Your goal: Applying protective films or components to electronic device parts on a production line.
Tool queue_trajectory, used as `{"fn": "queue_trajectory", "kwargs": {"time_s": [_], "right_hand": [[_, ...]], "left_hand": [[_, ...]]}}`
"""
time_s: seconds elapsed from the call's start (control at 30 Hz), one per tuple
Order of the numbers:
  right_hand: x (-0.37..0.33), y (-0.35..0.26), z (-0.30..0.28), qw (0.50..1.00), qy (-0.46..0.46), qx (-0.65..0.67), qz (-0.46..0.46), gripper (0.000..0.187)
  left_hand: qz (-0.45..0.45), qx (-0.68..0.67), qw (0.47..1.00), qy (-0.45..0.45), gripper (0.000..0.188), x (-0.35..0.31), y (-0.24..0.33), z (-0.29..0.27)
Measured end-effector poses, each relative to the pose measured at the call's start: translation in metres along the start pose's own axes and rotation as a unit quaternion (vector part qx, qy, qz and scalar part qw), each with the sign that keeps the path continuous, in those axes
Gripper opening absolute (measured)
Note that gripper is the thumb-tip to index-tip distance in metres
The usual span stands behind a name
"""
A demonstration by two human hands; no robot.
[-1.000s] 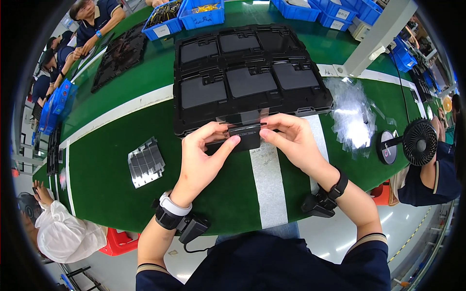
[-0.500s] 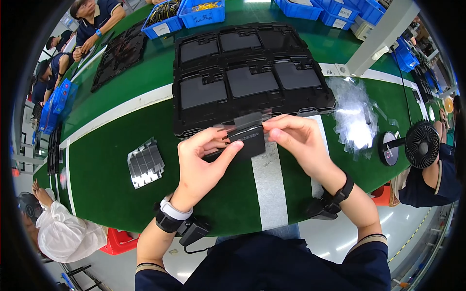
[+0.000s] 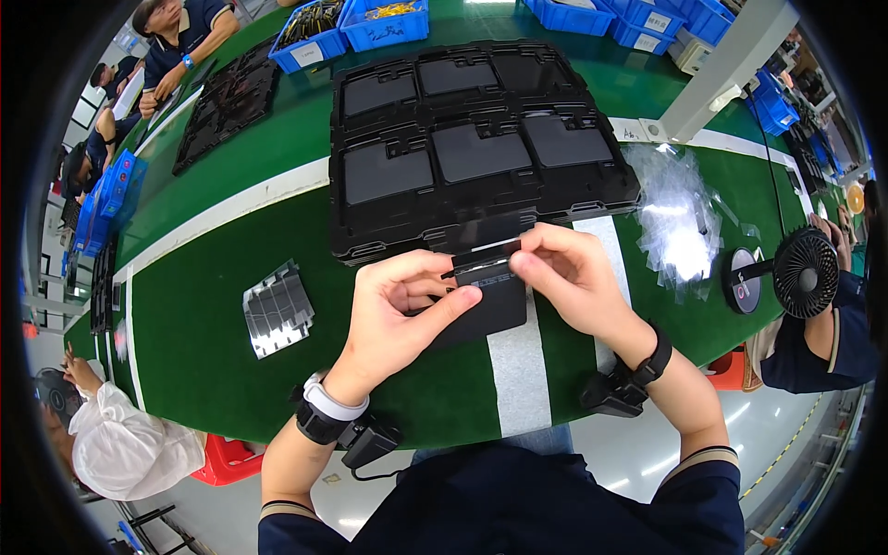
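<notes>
Between both hands is a flat black rectangular pack (image 3: 499, 313), like a thin battery, held tilted above the green table. My left hand (image 3: 388, 310) grips its left side, thumb on top and fingers behind. A dark, shiny strip of film (image 3: 487, 252) lies along the pack's far edge. My right hand (image 3: 575, 279) pinches the right end of that edge, where the strip meets the pack; the fingertips partly cover the contact. Just beyond the hands lies a black moulded tray (image 3: 379, 224), its pockets holding several flat dark panels (image 3: 481, 159).
Left of my hands lies a sheet of black strips (image 3: 279, 310). A heap of clear films (image 3: 680, 217) is at right, beside a small black fan (image 3: 803, 276). Blue bins (image 3: 387, 30) and a grey post (image 3: 726, 74) stand farther back. Other people sit around the table.
The pack has tilted flatter, showing more of its face toward me. My right fingers have shifted slightly right and down along its far edge; the left hand has moved a little right.
</notes>
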State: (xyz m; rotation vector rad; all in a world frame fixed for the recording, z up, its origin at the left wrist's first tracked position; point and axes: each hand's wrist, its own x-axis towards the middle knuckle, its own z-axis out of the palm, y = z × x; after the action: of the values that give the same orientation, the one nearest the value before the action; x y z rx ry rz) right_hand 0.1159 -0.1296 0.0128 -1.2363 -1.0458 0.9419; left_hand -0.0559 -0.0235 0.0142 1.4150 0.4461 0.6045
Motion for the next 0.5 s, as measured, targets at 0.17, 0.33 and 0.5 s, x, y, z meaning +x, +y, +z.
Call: {"fn": "queue_trajectory", "kwargs": {"time_s": [0.17, 0.33, 0.5], "right_hand": [[-0.001, 0.004, 0.002, 0.992, -0.098, 0.063, 0.051, 0.021], [-0.002, -0.002, -0.001, 0.988, -0.098, 0.105, 0.059, 0.022], [-0.006, -0.002, 0.001, 0.975, -0.133, 0.178, 0.004, 0.022]], "left_hand": [[0.000, -0.019, 1.000, -0.002, 0.022, 0.002, 0.002, 0.000], [-0.027, -0.063, 0.997, -0.027, 0.016, 0.003, 0.008, -0.008], [-0.042, -0.070, 0.995, -0.058, 0.014, -0.001, 0.016, -0.008]]}}
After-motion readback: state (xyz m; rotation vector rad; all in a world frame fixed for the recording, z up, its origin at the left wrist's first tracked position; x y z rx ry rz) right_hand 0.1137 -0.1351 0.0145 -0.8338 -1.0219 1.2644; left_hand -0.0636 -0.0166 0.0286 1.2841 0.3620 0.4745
